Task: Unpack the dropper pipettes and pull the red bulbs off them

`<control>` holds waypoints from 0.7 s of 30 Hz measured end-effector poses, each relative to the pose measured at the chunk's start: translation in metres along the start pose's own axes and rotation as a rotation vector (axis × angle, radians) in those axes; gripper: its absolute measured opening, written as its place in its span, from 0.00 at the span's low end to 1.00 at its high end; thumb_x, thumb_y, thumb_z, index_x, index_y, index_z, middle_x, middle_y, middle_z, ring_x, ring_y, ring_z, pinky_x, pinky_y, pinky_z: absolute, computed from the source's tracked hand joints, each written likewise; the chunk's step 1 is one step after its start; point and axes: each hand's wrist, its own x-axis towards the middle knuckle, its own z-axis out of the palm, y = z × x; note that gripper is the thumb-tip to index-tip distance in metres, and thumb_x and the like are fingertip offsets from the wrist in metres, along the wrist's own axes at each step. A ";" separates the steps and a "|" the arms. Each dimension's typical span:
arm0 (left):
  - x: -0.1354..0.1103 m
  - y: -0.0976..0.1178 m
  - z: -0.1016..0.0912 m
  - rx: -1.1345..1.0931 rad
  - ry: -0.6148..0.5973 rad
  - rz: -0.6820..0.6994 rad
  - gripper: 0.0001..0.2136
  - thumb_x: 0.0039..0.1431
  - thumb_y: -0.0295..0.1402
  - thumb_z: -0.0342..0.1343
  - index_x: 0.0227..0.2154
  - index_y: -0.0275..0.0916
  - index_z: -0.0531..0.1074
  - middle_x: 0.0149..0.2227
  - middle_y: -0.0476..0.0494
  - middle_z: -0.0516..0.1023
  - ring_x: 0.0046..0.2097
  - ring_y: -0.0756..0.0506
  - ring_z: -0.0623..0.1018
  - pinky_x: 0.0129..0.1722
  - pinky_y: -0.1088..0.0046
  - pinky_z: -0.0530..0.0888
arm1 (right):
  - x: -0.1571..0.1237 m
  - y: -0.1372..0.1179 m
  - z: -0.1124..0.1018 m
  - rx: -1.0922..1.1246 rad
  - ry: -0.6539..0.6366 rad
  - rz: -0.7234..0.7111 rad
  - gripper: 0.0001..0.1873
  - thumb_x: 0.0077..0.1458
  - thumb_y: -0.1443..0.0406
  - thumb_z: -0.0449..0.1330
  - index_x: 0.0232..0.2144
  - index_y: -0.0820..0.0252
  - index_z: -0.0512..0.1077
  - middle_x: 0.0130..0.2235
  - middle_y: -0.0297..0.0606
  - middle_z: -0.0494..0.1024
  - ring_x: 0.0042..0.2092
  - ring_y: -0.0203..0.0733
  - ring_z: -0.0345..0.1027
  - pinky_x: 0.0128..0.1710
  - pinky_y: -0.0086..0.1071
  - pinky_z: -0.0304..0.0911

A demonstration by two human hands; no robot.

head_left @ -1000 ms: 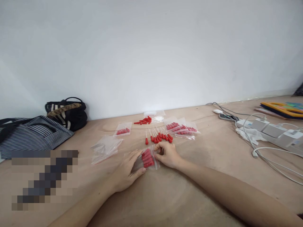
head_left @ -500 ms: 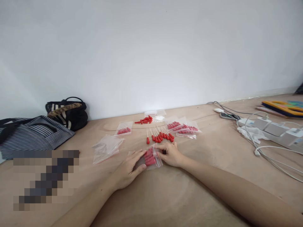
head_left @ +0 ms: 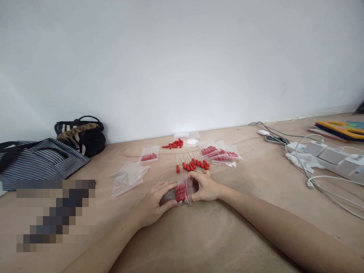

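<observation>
A clear zip bag (head_left: 182,192) of red-bulbed droppers lies on the table between my hands. My left hand (head_left: 159,203) grips its left end, thumb at the near edge and fingers along the far edge. At the zip end, my right hand (head_left: 207,185) holds the bag's edge between thumb and fingers. Just beyond, loose droppers (head_left: 194,164) with red bulbs lie fanned out, thin stems pointing away. Flat clear zip bags (head_left: 129,178) rest to the left of my left hand.
Another bag of droppers (head_left: 149,155) lies behind left; filled bags (head_left: 218,152) overlap behind right. Loose red bulbs (head_left: 173,144) sit near the wall beside clear stems (head_left: 190,141). A striped bag (head_left: 42,161) is at left. Cables and a power strip (head_left: 327,155) occupy the right.
My right thumb has come round to the near side of the zip end, and that end is now pinched between thumb and fingers. The left hand has hardly moved.
</observation>
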 end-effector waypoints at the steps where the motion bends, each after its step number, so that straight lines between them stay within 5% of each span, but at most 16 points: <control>1: 0.000 0.000 0.000 -0.006 0.000 0.006 0.20 0.55 0.41 0.50 0.51 0.43 0.62 0.50 0.43 0.69 0.51 0.42 0.68 0.51 0.62 0.65 | 0.000 0.000 0.000 -0.003 -0.002 -0.024 0.28 0.31 0.53 0.67 0.37 0.57 0.67 0.36 0.31 0.70 0.41 0.41 0.60 0.44 0.38 0.45; 5: 0.001 0.003 -0.002 -0.023 -0.008 -0.016 0.21 0.54 0.40 0.51 0.51 0.44 0.62 0.51 0.44 0.69 0.51 0.43 0.69 0.50 0.63 0.66 | 0.000 0.000 -0.001 -0.038 -0.035 -0.104 0.29 0.34 0.52 0.65 0.41 0.51 0.67 0.42 0.34 0.69 0.46 0.45 0.57 0.46 0.41 0.43; 10: 0.001 0.006 -0.004 -0.024 -0.021 -0.045 0.20 0.54 0.40 0.52 0.50 0.42 0.64 0.51 0.44 0.70 0.52 0.41 0.68 0.51 0.61 0.65 | 0.001 -0.004 0.001 -0.126 -0.033 -0.064 0.22 0.30 0.55 0.67 0.29 0.59 0.68 0.36 0.35 0.68 0.41 0.44 0.58 0.43 0.41 0.46; 17: 0.003 0.005 -0.003 -0.021 -0.011 -0.060 0.19 0.55 0.40 0.50 0.49 0.42 0.65 0.49 0.44 0.71 0.51 0.42 0.69 0.51 0.62 0.65 | 0.000 -0.005 -0.003 0.000 0.015 -0.083 0.11 0.38 0.62 0.64 0.25 0.61 0.68 0.27 0.30 0.68 0.33 0.36 0.60 0.39 0.34 0.49; 21: 0.003 0.003 -0.002 -0.022 0.007 -0.060 0.18 0.55 0.40 0.50 0.48 0.43 0.67 0.49 0.45 0.72 0.52 0.42 0.69 0.52 0.60 0.64 | -0.001 -0.001 -0.004 0.008 0.041 -0.099 0.21 0.34 0.56 0.66 0.33 0.58 0.71 0.33 0.34 0.71 0.37 0.40 0.61 0.40 0.35 0.50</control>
